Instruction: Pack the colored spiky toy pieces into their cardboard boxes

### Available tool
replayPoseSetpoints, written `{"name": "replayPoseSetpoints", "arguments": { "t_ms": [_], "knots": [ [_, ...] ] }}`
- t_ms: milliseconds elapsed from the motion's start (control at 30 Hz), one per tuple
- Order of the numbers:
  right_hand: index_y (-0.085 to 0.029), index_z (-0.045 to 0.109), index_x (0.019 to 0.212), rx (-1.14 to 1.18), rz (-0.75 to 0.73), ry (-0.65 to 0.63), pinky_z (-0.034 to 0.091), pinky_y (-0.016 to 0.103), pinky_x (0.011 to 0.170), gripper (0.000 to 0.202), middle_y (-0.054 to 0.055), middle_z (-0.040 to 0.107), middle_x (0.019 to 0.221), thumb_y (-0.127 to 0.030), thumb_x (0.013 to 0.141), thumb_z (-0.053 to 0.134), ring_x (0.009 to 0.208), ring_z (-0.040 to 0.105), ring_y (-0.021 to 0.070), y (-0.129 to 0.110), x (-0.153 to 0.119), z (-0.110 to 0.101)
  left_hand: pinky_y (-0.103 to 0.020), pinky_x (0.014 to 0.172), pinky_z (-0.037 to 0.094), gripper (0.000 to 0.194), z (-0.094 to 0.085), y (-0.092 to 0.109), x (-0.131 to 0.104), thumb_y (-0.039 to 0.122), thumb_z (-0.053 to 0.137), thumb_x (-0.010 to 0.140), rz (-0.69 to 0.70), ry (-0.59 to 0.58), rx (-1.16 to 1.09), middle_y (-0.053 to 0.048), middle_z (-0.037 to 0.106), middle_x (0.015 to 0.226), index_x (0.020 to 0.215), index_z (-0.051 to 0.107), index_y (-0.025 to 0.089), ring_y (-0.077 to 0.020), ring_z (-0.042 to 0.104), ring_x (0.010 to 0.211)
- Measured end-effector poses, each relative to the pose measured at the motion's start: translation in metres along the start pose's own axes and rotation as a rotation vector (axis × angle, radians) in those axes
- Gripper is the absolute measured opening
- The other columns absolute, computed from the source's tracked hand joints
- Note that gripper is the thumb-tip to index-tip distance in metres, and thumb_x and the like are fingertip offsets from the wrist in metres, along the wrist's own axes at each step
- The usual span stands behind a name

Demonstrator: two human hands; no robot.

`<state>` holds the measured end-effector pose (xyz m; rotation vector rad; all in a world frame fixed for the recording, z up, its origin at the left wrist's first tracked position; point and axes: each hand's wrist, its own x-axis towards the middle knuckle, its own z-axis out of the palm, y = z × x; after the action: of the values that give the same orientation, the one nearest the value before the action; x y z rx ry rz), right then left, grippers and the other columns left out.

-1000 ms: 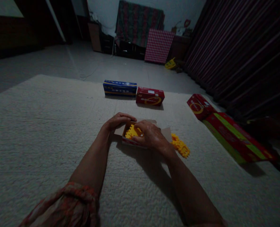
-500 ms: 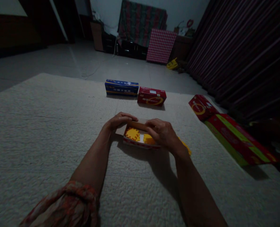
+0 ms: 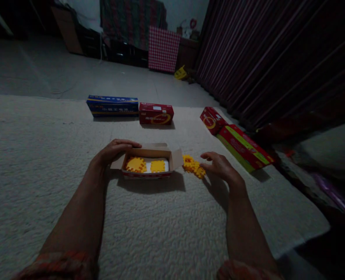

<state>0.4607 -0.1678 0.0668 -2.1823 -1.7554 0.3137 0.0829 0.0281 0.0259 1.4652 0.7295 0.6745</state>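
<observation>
An open cardboard box (image 3: 147, 175) stands on the pale quilted mat, its flaps spread outward. Inside lie a round yellow plastic piece with a toothed edge (image 3: 135, 165) and a squarish yellow toothed piece (image 3: 157, 166), with something white beneath them. My left hand (image 3: 115, 151) holds the box at its back left corner, fingers stretched along the rear edge. To the right of the box is a small heap of yellow interlocking pieces (image 3: 194, 167). Beside that heap my right hand (image 3: 220, 167) hovers with thumb and fingers apart, holding nothing that I can see.
Farther back on the mat (image 3: 160, 225) stand a blue box (image 3: 114, 107) and a red box (image 3: 156, 114). Another red box (image 3: 212, 120) and a longer red-and-green box (image 3: 244, 147) are at the right, near a dark curtain (image 3: 236, 54).
My right hand has left the box and moved right to the yellow heap, its fingers opening. My left hand stays at the box's back left corner. The view has swung right.
</observation>
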Motion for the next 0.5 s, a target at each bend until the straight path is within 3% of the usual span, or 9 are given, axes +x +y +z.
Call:
{"name": "replayPoseSetpoints", "arguments": {
  "t_ms": [167,300,500],
  "knots": [
    [-0.016,0.065,0.122,-0.002,-0.027,-0.12,0.053,0.038,0.095,0.049,0.015,0.066,0.125,-0.022,0.074,0.074,0.107,0.067,0.025,0.0,-0.002,0.009,-0.045,0.106,0.047,0.021,0.003,0.004,-0.002,0.031,0.074,0.069,-0.028,0.021,0.007,-0.01,0.081,0.101,0.084,0.085,0.023,-0.0312,0.07,0.108],
    [-0.015,0.061,0.123,-0.03,0.038,-0.145,0.054,0.038,0.088,0.064,0.015,0.064,0.121,-0.029,0.065,0.081,0.1,0.066,0.0251,0.005,-0.006,0.018,-0.046,0.108,0.045,0.021,0.003,0.002,-0.002,0.032,0.073,0.069,-0.021,0.048,0.018,-0.01,0.081,0.101,0.084,0.085,0.024,-0.0316,0.07,0.108],
    [-0.018,0.064,0.104,-0.096,0.101,-0.167,0.05,0.032,0.076,0.041,0.007,0.066,0.1,-0.021,0.065,0.074,0.087,0.063,0.021,0.001,-0.011,0.024,-0.046,0.107,0.046,0.021,0.002,0.001,-0.002,0.032,0.073,0.068,-0.034,0.05,0.012,-0.01,0.081,0.101,0.084,0.085,0.024,-0.0309,0.07,0.107]
  ]
}}
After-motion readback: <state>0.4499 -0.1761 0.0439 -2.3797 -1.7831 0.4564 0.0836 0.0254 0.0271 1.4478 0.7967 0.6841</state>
